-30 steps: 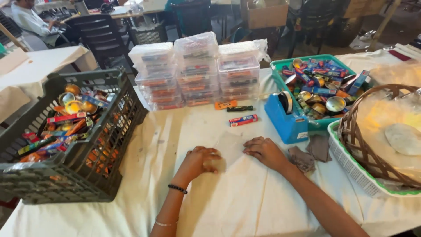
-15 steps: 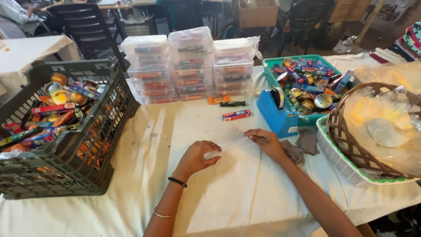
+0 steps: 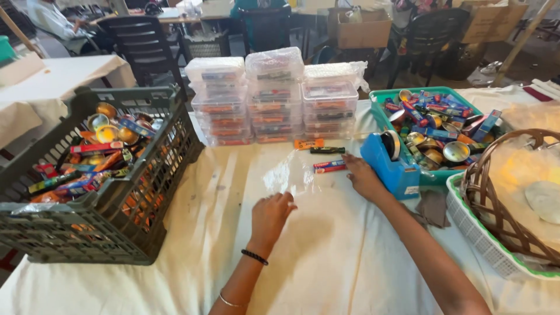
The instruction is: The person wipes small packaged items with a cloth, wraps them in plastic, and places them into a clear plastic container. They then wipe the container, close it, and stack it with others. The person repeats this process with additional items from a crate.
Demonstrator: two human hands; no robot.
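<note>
- Lying flat on the white tablecloth [image 3: 326, 256], a clear plastic sheet [image 3: 294, 172] sits between both hands, spread where each can reach an edge.
- Left hand [image 3: 271, 216] rests knuckles-up at the sheet's near edge, fingers curled loosely under; it seems to pin or pinch that edge, though whether it grips I cannot tell. Wrist straight, forearm running in from the bottom of the view, with a dark band and a thin bangle on it.
- Right hand [image 3: 363, 178] lies palm-down at the sheet's right side, fingers stretched forward to touch a small red-and-blue pack [image 3: 329, 167]; it is open, not closed around anything. Its forearm crosses the cloth diagonally from the lower right.
- Just beside that hand stands a blue tape dispenser [image 3: 391, 160], within easy reach.
- An orange stick [image 3: 308, 143] and a dark stick [image 3: 328, 150] lie just beyond the sheet, before stacked clear boxes [image 3: 274, 99].
- Supplies flank the work spot: a dark crate [image 3: 116, 233] to the left, a green tray [image 3: 440, 93] and wicker basket [image 3: 496, 204] to the right.
</note>
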